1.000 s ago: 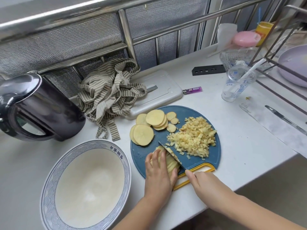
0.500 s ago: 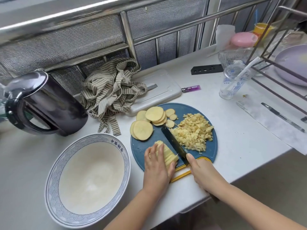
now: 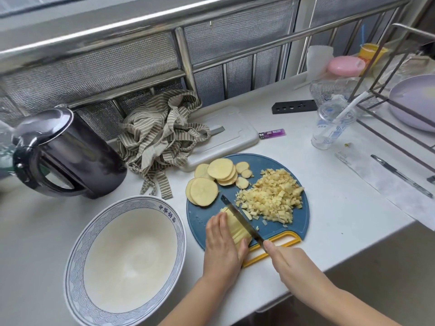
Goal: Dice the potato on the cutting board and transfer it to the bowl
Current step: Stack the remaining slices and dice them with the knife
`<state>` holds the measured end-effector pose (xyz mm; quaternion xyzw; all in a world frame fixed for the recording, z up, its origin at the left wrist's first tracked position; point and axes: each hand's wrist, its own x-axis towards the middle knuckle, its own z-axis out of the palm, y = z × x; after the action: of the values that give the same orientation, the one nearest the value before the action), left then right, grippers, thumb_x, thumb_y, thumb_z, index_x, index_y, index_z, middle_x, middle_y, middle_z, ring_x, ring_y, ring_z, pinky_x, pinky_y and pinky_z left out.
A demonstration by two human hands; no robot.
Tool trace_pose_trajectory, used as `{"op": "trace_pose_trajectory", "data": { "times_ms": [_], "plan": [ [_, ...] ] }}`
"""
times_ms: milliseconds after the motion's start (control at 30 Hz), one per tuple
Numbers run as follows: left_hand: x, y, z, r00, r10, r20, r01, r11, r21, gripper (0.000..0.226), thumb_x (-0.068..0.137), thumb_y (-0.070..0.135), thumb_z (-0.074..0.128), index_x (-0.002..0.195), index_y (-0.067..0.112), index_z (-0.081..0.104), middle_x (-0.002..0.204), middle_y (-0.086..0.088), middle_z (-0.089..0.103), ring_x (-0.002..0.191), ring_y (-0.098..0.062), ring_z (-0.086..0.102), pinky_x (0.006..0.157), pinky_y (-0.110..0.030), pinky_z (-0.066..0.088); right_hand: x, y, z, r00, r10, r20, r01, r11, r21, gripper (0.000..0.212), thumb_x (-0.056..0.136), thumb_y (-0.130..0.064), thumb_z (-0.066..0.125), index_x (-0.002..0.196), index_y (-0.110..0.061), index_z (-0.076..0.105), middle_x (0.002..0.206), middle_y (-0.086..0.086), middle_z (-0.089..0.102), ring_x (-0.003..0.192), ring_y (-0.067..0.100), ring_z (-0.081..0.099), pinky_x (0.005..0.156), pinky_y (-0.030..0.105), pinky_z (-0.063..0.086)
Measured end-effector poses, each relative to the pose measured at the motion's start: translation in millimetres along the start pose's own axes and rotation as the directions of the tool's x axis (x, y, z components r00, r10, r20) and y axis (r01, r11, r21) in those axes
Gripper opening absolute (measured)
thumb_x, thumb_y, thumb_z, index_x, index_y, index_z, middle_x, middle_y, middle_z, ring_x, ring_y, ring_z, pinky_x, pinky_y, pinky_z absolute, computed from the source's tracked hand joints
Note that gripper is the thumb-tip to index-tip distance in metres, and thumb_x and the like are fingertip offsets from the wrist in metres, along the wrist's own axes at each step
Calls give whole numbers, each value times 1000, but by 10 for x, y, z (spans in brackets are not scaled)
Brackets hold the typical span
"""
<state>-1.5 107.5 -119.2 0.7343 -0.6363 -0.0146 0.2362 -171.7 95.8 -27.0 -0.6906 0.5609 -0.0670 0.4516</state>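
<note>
kettle point(image 3: 70, 156): glossy dark shell, polished metal lid. bowl point(image 3: 164, 209): glazed, shiny. cutting board point(image 3: 299, 222): matt blue plastic, scuffed. knife point(image 3: 242, 222): bright smooth metal blade. cloth point(image 3: 160, 137): striped woven fabric. tabletop point(image 3: 341, 208): white, smooth, low sheen. cup point(image 3: 329, 130): clear plastic. rail point(image 3: 186, 55): brushed metal.

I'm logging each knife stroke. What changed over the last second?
The knife, gripped by the right hand, swung right off the potato stack toward the diced pile, then came back against the stack's right edge. The left hand kept holding the stack. The round slices, the diced pile and the empty bowl stayed put.
</note>
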Motion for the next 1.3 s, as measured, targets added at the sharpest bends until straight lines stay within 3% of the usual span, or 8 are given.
{"op": "trace_pose_trajectory", "data": {
  "times_ms": [200, 367, 500, 700, 800, 900, 1067, 1300],
  "plan": [
    [-1, -23, 12, 1000, 23, 21, -24, 999, 46, 66, 88, 50, 41, 132, 0, 41, 129, -13, 45, 121, -29, 39, 106, -39, 37, 46, -12, 31, 1000, 5, 18, -5, 999, -42, 54, 99, -52, 22, 61, -15, 35, 61, 1, 43, 59, 10, 40, 60, 29, 29],
    [10, -16, -4, 999, 28, 36, -31, 996, 86, 67, 87, 51, 40, 130, 0, 45, 125, -14, 53, 118, -29, 42, 101, -40, 44, 105, -45, -47, 996, 42, 84, -34, 995, -98, 54, 99, -51, 17, 61, -17, 35, 60, -1, 40, 57, 7, 39, 56, 25, 29],
    [30, -21, -9, 999, 31, 42, -34, 995, 90, 67, 85, 50, 43, 129, 1, 45, 124, -13, 52, 117, -29, 43, 95, -43, 50, 184, -61, 3, 991, 82, 105, -68, 990, -126, 57, 90, -59, 11, 61, -22, 43, 62, -2, 48, 62, 5, 47, 58, 22, 33],
    [47, -21, -3, 998, 33, 49, -37, 996, 84, 66, 84, 50, 43, 128, 0, 46, 124, -13, 52, 116, -30, 44, 95, -41, 51, 215, -42, 45, 990, 106, 89, -94, 988, -123, 53, 100, -50, 19, 60, -24, 41, 63, -4, 46, 63, 4, 45, 58, 20, 33],
    [45, -18, 0, 998, 32, 48, -34, 998, 57, 67, 84, 50, 43, 130, 1, 44, 124, -13, 49, 116, -30, 44, 100, -40, 47, 234, -43, 70, 991, 105, 83, -94, 988, -126, 54, 101, -50, 19, 61, -22, 42, 65, -4, 48, 65, 9, 47, 61, 21, 35],
    [44, -20, 2, 999, 37, 35, -39, 999, 39, 67, 84, 49, 44, 131, 1, 43, 125, -13, 48, 116, -30, 44, 102, -39, 44, 263, -44, 84, 989, 123, 82, -112, 985, -132, 57, 101, -51, 19, 66, -16, 48, 70, 1, 54, 70, 16, 52, 71, 33, 42],
    [56, -22, 11, 998, 55, 11, -55, 998, 25, 66, 85, 48, 45, 130, -1, 43, 124, -15, 48, 117, -32, 41, 103, -40, 31, 260, -58, 135, 993, 116, 27, -109, 979, -174, 57, 101, -51, 18, 66, -19, 49, 70, -3, 54, 72, 15, 53, 72, 32, 43],
    [39, -33, 18, 998, 62, 6, -62, 998, 7, 67, 85, 47, 45, 131, -1, 39, 126, -15, 45, 118, -33, 39, 107, -43, 36, 216, -31, 135, 991, 123, -46, -123, 992, -16, 65, 101, -50, 19, 68, -10, 58, 69, 5, 61, 69, 17, 58, 65, 33, 42]
  ]
}}
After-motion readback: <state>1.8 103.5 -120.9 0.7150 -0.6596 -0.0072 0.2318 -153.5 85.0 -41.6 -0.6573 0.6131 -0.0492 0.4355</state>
